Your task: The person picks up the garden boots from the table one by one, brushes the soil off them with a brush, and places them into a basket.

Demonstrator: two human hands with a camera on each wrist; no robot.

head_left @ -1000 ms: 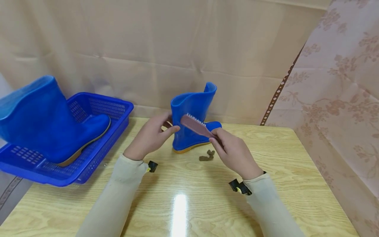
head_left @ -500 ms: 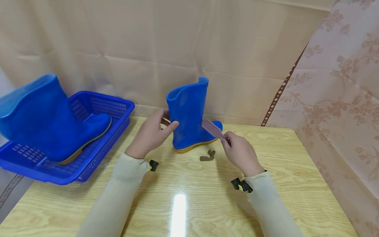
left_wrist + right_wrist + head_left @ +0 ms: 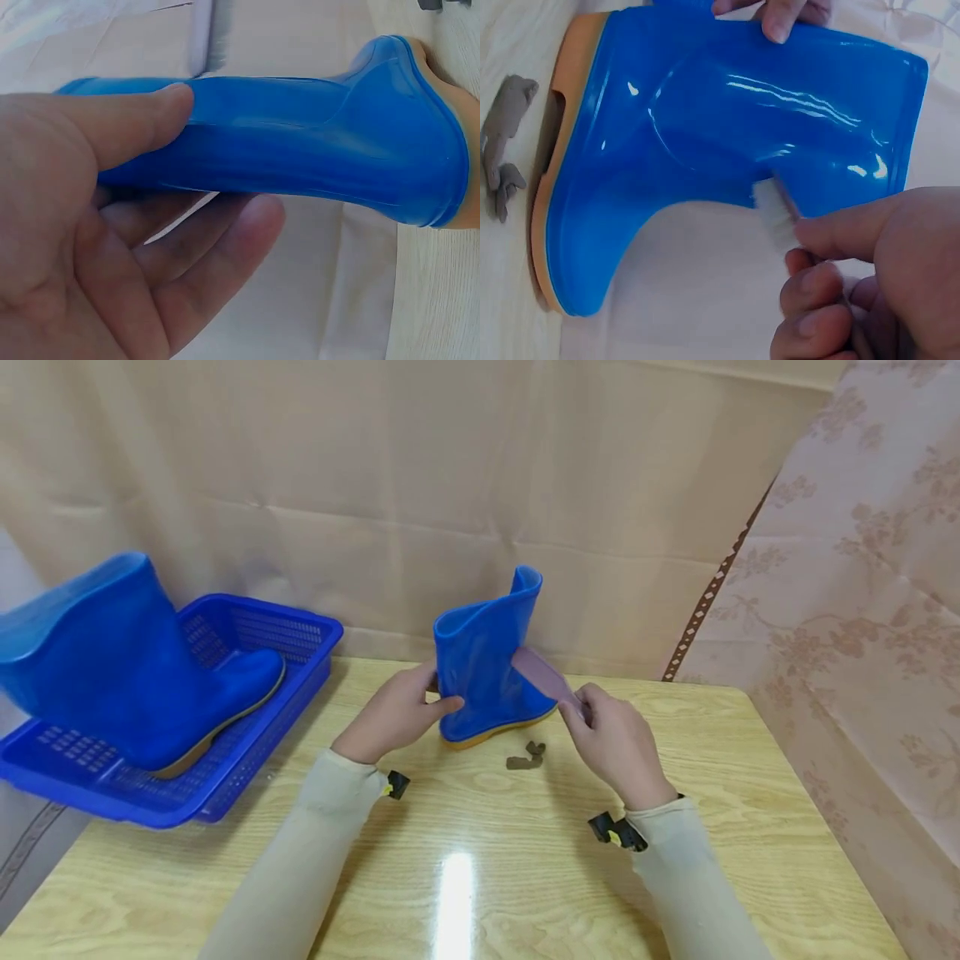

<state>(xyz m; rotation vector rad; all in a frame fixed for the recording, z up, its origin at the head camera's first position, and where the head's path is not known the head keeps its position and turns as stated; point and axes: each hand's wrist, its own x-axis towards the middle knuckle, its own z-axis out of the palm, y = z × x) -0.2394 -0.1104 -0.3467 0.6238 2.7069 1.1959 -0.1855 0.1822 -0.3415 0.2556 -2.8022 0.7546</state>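
Observation:
A blue rubber boot [image 3: 480, 652] with a yellowish sole stands on the wooden table in the head view, toe pointing right. My left hand [image 3: 397, 710] grips its shaft from the left; in the left wrist view the thumb [image 3: 150, 124] lies on one side and the fingers are partly behind it. My right hand [image 3: 618, 739] holds a mauve brush [image 3: 542, 677] by the handle. Its white bristles [image 3: 774, 214] meet the front of the shaft in the right wrist view. Brown clumps [image 3: 523, 762] lie on the table beside the sole.
At the left a blue plastic basket [image 3: 300, 693] carries a second blue boot [image 3: 112, 668], which leans with its shaft over the rim. A beige curtain [image 3: 360, 510] hangs behind the table [image 3: 675, 877], and a floral cloth [image 3: 862, 610] hangs on the right.
The brush has moved right from the side of the shaft to its front edge, then slightly up. The boot's shaft straightened, then tipped right again. The left hand has shifted slightly right with it.

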